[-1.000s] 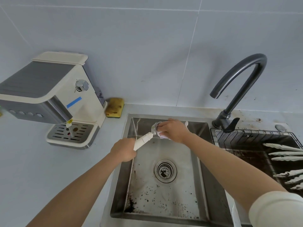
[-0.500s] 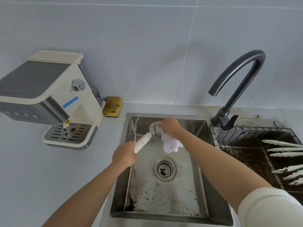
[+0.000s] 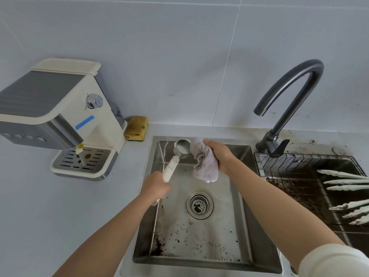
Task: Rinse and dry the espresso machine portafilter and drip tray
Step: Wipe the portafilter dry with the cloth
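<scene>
**Portafilter held over the sink, cloth beside its basket**

Portafilter point(image 3: 180, 152) sits above the back left part of the steel sink point(image 3: 259, 246), its metal basket tilted open toward the camera and its cream handle running down to the left hand point(image 3: 154, 185), which is wrapped tight around the handle's end. Just right of the basket, the right hand point(image 3: 218, 154) grips a bunched pale cloth point(image 3: 204, 163); the cloth touches or nearly touches the basket's rim, which one I cannot tell, and hangs loose below the hand.

Inside the sink, dark coffee specks scatter across the near floor, thickest at the near left corner, and the round drain point(image 3: 199, 204) lies in the middle. Behind the sink's right back corner rises a dark arched faucet point(image 3: 287, 100), its spout aimed down. Right of the sink, a wire rack point(image 3: 299, 162) sits over a stained basin, with white utensils point(image 3: 347, 182) lying across it. Left of the sink, on the pale grey counter point(image 3: 40, 206), stands the cream espresso machine point(image 3: 60, 108), its slotted drip tray point(image 3: 83, 158) in place at its base. A yellow sponge point(image 3: 136, 128) rests between machine and sink, against the pale tiled wall point(image 3: 169, 47).
</scene>
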`<state>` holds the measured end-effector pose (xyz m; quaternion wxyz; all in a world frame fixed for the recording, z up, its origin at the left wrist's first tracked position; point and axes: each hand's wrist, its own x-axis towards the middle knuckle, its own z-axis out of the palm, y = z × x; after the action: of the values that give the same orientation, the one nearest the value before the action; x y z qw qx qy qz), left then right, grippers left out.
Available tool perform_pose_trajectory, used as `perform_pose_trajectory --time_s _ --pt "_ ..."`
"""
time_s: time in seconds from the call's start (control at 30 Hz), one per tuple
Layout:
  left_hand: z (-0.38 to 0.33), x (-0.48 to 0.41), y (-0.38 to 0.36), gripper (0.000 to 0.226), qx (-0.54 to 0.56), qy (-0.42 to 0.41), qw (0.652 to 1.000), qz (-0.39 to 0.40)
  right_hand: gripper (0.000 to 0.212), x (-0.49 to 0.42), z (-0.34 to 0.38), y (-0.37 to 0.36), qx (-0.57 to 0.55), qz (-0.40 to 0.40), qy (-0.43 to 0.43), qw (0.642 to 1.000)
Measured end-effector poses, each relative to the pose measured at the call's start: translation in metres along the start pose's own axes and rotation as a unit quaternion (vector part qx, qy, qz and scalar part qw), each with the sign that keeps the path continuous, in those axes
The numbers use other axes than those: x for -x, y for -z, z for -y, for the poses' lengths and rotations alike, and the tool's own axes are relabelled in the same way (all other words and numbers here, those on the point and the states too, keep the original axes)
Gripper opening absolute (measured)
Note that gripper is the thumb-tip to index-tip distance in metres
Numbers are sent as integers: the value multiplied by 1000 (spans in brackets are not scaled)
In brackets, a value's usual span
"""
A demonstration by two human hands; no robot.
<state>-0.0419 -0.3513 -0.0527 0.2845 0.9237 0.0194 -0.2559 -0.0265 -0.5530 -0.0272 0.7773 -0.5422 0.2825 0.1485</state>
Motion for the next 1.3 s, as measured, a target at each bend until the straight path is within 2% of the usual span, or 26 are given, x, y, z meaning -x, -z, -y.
perform_pose_trajectory --time_s 0.17,0.27,0.37,0.47,0.57,0.63,0.7,0.8,0.87,0.97,1.07,1.23,1.3 --pt "-11 0 5 18 62 -12 998 -18 30 4 -11 7 -93 30 -32 995" --pt "-18 0 6 20 90 -24 995 -25 37 8 -16 5 -139 84 -42 986" --pt "-26 -1 6 24 103 -36 994 -26 34 14 -14 -4 -115 159 -27 980" --pt "-34 -2 6 31 106 -64 992 -14 38 16 -13 -12 -123 196 -30 972" --pt "-39 1 9 23 104 -105 989 -15 46 16 -11 -14 -77 263 -4 962" --pt "-41 4 11 18 93 -124 988 -13 47 15 -10 -13 -49 281 12 958" --pt "-41 8 12 13 86 -135 987 -3 45 15 -9 -13 -43 262 14 964" --pt "-45 13 12 12 58 -167 984 16 19 16 -8 -20 -51 179 16 982" --pt "-49 18 11 19 49 -195 979 18 21 14 -9 -25 -73 119 20 990" --pt "-53 23 6 26 71 -212 975 22 23 15 -8 -36 -99 79 32 991" --pt "-54 23 3 27 86 -198 976 27 31 17 -3 -45 -63 41 58 995" --pt "-57 26 2 24 82 -194 977 31 35 15 -2 -50 -61 34 69 995" --pt "-57 29 1 27 69 -197 978 24 29 18 -1 -47 -81 35 36 995"
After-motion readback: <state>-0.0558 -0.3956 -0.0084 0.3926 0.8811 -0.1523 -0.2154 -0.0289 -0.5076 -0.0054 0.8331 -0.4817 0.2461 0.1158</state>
